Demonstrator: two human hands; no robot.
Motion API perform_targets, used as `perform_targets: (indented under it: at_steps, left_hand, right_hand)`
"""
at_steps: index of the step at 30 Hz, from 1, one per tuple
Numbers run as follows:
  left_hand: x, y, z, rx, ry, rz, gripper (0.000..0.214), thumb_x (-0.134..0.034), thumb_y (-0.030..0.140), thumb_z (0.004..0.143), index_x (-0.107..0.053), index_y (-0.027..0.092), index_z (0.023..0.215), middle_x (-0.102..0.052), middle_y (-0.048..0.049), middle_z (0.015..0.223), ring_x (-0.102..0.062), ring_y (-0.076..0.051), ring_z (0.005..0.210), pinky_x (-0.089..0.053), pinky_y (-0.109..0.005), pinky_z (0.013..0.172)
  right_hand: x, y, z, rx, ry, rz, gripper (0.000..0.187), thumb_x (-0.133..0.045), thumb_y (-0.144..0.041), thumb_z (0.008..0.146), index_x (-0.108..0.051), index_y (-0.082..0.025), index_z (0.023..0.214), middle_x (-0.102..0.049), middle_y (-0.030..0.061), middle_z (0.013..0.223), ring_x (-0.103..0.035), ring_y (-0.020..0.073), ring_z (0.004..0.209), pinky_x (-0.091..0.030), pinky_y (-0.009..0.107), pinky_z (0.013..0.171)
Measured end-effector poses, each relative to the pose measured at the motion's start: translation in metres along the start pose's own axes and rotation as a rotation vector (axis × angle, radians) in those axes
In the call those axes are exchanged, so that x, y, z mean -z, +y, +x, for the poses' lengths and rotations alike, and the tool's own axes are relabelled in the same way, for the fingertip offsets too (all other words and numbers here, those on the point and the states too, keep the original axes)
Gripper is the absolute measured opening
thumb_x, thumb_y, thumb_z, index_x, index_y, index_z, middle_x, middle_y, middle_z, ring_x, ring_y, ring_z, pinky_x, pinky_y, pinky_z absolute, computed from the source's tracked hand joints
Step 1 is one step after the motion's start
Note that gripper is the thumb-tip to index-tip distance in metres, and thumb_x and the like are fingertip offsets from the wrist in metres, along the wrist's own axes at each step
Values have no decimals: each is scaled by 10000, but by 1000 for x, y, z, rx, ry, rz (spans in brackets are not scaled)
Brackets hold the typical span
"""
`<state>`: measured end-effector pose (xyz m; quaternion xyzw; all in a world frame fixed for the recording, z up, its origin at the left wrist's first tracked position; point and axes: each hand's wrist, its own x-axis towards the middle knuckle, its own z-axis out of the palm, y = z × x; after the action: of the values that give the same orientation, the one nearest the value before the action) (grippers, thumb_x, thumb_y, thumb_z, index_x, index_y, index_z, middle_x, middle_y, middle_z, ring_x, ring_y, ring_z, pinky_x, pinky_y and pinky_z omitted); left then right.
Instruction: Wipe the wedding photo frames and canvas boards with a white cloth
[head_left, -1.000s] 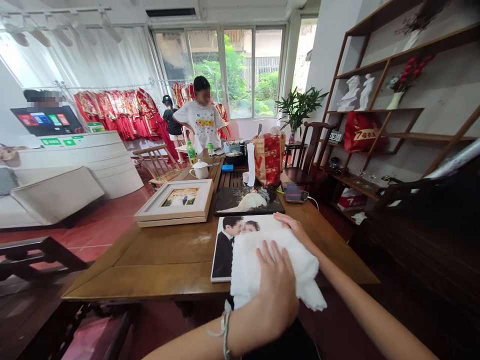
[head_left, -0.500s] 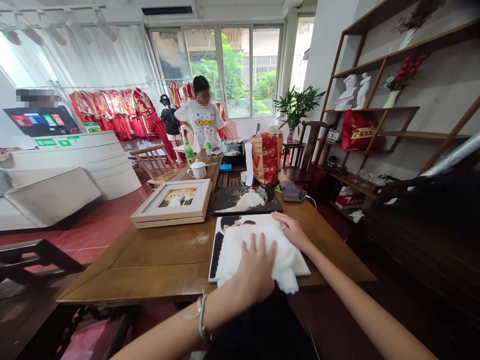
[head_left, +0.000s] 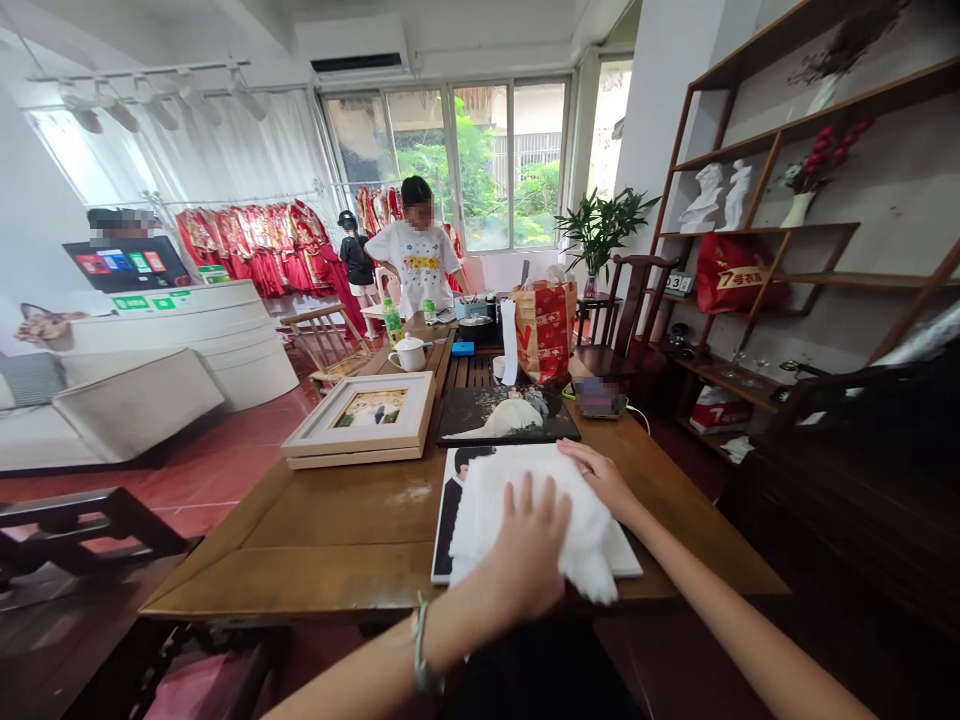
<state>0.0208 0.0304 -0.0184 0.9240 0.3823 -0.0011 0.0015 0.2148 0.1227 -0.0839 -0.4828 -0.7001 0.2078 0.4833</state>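
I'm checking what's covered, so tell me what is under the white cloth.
Under the white cloth lies a photo panel. Its left strip, with part of a dark suit, and lower right corner show. The middle, beneath cloth and left hand, cannot be seen.

- Walls (head_left: 660, 110): white.
- Floor (head_left: 232, 450): red.
- Far windows (head_left: 484, 160): daylight entering, greenery visible outside.
- Shelving (head_left: 817, 228): wooden, to my right.
- Counter (head_left: 244, 335): white, curved, left, behind a pale sofa (head_left: 150, 405).

Left hand (head_left: 529, 555) spreads over white cloth (head_left: 478, 505); right hand (head_left: 606, 482) touches photo panel (head_left: 452, 512) underneath.
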Motion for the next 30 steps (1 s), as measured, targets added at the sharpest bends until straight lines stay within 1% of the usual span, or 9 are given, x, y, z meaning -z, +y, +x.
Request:
perform_targets:
  at_steps: [3,6,13,16,19,22,25,27,30]
  left_hand:
    - [-11,19,-37,-178,4,-37,895,-557,372,692,-96,146,1425,-42,-140,1499,69,-389,1332,-70,-596,1046]
    - [-13,14,-44,-168,-12,-30,923,-565,364,674,-68,169,1427,-42,-116,1504,73,-369,1337,-66,-587,1051]
    - [15,-44,25,104,-61,5,803,-539,226,691,-192,114,1406,-159,-151,1480,-87,-391,1330,-159,-577,1033]
    - [23,-59,32,134,-70,-5,803,-528,208,692,-187,137,1415,-165,-124,1484,-103,-377,1332,-171,-559,1039]
    - [22,-55,4,127,-93,-23,827,-511,164,665,-179,180,1422,-146,-87,1494,-63,-358,1343,-144,-552,1051]
    - [13,-34,-43,82,-126,-67,941,-533,145,589,-126,217,1434,-55,-59,1508,42,-345,1346,-69,-557,1063]
    - [3,-15,-80,-36,-137,-111,1026,-557,194,549,-51,243,1440,41,-38,1508,119,-351,1332,-5,-579,1056]
    - [3,-10,-90,-68,-169,-124,1052,-551,194,519,-43,247,1439,42,-29,1507,120,-347,1332,-4,-578,1056]
    - [10,-18,-81,-9,-180,-104,1050,-504,139,488,-71,241,1439,-4,-17,1509,84,-316,1346,-30,-552,1069]
  right_hand:
    - [-2,2,0,-21,15,-31,401,-407,-132,725,-683,-206,1007,-639,74,1158,-529,215,1159,-345,447,1036]
    - [-3,0,0,-25,18,-54,421,-391,-116,724,-677,-197,1023,-630,76,1174,-523,206,1167,-343,441,1040]
    - [0,-4,-1,-3,12,-53,413,-398,-119,734,-671,-200,1033,-635,77,1167,-530,208,1157,-358,445,1025]
    - [0,-4,-1,-9,27,-55,415,-397,-113,734,-672,-202,1031,-630,74,1176,-529,207,1158,-356,446,1027]
    - [-1,-3,-1,-15,25,-46,419,-403,-105,727,-674,-214,1027,-630,65,1175,-529,202,1158,-353,443,1032]
    - [-1,-3,-1,-23,22,-30,418,-411,-99,718,-676,-217,1020,-637,61,1164,-532,203,1154,-351,447,1033]
    - [-1,-2,-1,-31,24,-30,419,-409,-97,718,-676,-217,1018,-638,58,1161,-529,203,1158,-348,443,1038]
    - [-2,-2,-1,-34,22,-31,421,-410,-94,714,-678,-221,1013,-638,53,1160,-528,202,1158,-348,439,1040]
    - [-2,-2,-1,-35,19,-37,424,-407,-92,709,-677,-213,1012,-636,58,1164,-532,204,1154,-350,445,1037]
